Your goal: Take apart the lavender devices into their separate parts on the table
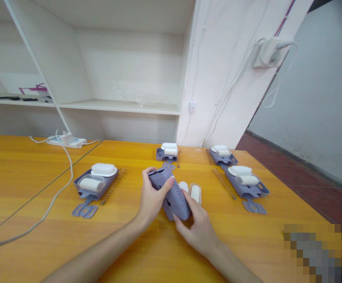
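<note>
Both my hands are closed around a grey-purple plastic housing (175, 198) with rows of small holes, held tilted above the wooden table. My left hand (153, 192) grips its upper left end, thumb across the top face. My right hand (199, 224) holds the lower right end, thumb at the bottom edge and fingers along the far side. Just behind the housing lie a white ribbed piece (183, 186) and a white roll in a clear tray (195, 193), both partly covered by my right hand and the housing.
Similar grey-purple sets with white parts lie on the left (96, 182), at the back (168, 152) and on the right (247, 182). Coil springs (113, 186) lie beside them. A white cable (61, 190) runs from a power strip (67, 140) across the table's left side. Shelves stand behind.
</note>
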`<move>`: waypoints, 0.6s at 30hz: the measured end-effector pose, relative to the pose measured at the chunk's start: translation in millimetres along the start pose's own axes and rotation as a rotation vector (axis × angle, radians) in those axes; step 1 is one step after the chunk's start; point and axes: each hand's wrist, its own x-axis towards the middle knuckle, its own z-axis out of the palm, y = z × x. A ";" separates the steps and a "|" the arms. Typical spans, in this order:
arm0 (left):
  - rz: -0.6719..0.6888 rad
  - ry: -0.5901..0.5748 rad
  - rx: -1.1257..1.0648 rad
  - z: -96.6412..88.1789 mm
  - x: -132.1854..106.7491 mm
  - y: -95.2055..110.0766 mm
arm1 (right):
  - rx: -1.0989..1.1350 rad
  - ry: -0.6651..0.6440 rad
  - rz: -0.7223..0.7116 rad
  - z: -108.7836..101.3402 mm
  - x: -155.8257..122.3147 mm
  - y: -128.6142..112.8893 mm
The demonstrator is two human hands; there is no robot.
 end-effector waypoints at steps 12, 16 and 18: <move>0.125 -0.101 -0.150 -4.7 -13.3 -33.8 | 0.053 -0.033 0.069 3.3 -1.2 -7.8; 0.183 -0.142 -0.143 -6.0 -17.6 -40.1 | 0.086 -0.058 0.091 4.1 -1.4 -11.3; 0.205 -0.153 -0.134 -7.7 -18.8 -42.2 | 0.113 -0.075 0.105 4.2 -1.2 -12.0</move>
